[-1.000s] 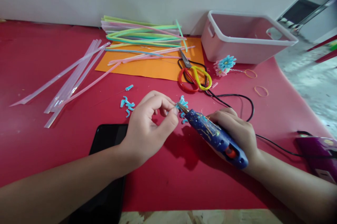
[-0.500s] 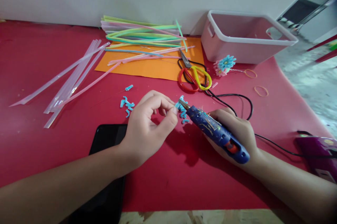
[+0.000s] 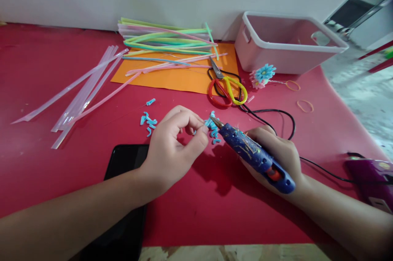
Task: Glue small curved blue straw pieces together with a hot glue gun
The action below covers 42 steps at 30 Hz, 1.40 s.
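Observation:
My right hand (image 3: 278, 146) is wrapped round a blue hot glue gun (image 3: 253, 152), smeared with dried glue. Its metal nozzle points up and left, close to the fingertips of my left hand (image 3: 173, 146). Thumb and forefinger of that hand are pinched on a small light-blue piece (image 3: 206, 123), mostly hidden by the fingers. Just beyond lie several curled blue pieces (image 3: 214, 133) on the red table. Another little heap of blue curls (image 3: 148, 120) sits left of my left hand, with a short blue bundle (image 3: 150, 102) behind it.
Scissors (image 3: 227, 89) with red and yellow handles lie on orange paper (image 3: 172, 79) by a black cord (image 3: 285, 111). Behind are colourful pipe cleaners (image 3: 166, 42), a pink bin (image 3: 276, 54) and a flower hair tie (image 3: 264, 73). Clear sleeves (image 3: 86, 89) lie left; a black phone-like slab (image 3: 125, 163) lies under my left forearm.
The glue gun and my right hand have shifted slightly right and down, its nozzle drawing back a little from the pinched piece. My left hand has barely moved.

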Motion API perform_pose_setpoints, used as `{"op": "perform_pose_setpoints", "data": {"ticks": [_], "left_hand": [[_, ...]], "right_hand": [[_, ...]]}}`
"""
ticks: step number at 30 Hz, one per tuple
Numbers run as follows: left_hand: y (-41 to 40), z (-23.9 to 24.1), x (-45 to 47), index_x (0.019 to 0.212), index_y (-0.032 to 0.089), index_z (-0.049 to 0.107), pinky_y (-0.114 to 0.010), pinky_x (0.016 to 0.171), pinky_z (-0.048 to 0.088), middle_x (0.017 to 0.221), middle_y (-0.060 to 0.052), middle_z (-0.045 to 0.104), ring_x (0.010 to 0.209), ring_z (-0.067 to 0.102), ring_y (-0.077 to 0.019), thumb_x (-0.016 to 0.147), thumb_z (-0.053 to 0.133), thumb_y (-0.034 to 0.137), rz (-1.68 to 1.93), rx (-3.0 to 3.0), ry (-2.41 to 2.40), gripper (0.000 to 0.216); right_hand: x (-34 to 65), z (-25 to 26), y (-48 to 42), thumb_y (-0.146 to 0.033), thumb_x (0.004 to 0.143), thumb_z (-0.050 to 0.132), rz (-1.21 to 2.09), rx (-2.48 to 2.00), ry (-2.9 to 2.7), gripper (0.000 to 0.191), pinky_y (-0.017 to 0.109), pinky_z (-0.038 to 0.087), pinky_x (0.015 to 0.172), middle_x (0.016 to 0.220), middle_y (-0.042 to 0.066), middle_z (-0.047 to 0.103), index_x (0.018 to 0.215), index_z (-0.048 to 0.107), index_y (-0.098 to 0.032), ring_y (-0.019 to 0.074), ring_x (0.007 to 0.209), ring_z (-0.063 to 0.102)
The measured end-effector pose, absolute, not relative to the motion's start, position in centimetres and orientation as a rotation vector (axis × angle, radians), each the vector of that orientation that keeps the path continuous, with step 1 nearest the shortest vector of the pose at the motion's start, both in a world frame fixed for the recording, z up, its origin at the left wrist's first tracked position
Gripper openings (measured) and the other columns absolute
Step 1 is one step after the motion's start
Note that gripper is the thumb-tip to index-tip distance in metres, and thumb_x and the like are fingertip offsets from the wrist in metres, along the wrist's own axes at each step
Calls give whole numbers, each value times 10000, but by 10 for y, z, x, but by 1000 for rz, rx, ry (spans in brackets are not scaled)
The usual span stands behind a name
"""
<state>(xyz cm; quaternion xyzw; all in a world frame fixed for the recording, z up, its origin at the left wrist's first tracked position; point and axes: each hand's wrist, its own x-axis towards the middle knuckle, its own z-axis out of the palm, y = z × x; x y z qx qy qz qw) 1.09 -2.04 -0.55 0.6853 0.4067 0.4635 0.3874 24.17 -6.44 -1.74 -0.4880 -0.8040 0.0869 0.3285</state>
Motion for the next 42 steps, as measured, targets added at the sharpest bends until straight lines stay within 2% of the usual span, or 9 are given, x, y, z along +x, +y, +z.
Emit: {"op": "perform_pose_setpoints", "data": {"ticks": [16,26,42], "left_hand": [[-22,-6,11,746,176,615,-253,727,501,854,-7,601,799,610,-114,867,647,103,1205,1754,1011,145],[-22,-7,12,747,179,614,-248,779,514,856,-4,593,835,621,-114,869,643,78,1230,1760,996,161],[-21,-9,11,779,204,604,-298,774,521,889,-18,630,846,622,-152,892,639,167,1189,1755,1032,123]], "right_hand": [[242,-17,-65,-173,829,641,203,-1284,-2112,152,261,424,549,699,-15,598,903,540,-259,149,588,542],[243,-18,-65,-190,825,649,214,-1292,-2100,146,249,418,538,697,-21,601,906,546,-256,145,593,557],[240,-15,-64,-172,827,648,238,-1270,-2107,163,262,417,537,682,-22,600,895,533,-265,152,585,547]]}}
